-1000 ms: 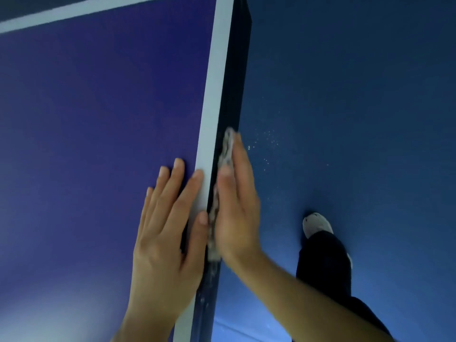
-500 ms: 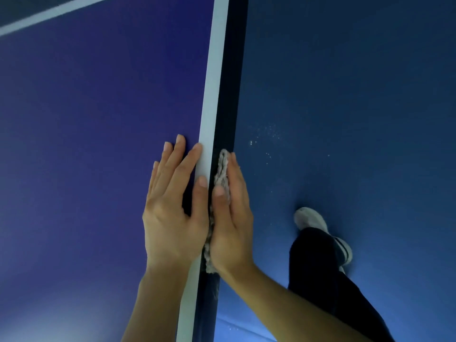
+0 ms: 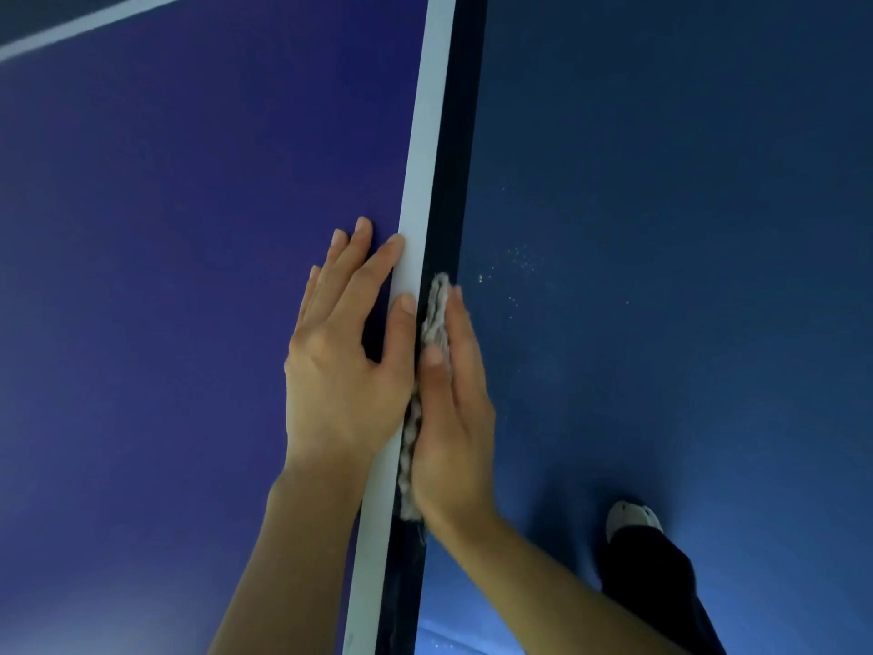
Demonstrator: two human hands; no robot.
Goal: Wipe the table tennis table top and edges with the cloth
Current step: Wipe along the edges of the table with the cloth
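Cloth (image 3: 435,319) (grey, apparently bunched) pressed against table edge (image 3: 460,134) by right hand (image 3: 456,413).

Flat on table top (image 3: 189,229), left hand (image 3: 340,371); cloth (image 3: 434,319) between table edge (image 3: 453,158) and right hand (image 3: 453,418).

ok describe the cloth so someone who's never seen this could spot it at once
Find the purple table top and follow its white border line to the dark side edge just right of it. There the right hand presses a pale grey, nubbly cloth flat against that edge. It is the only rough, fuzzy thing among smooth surfaces and skin.
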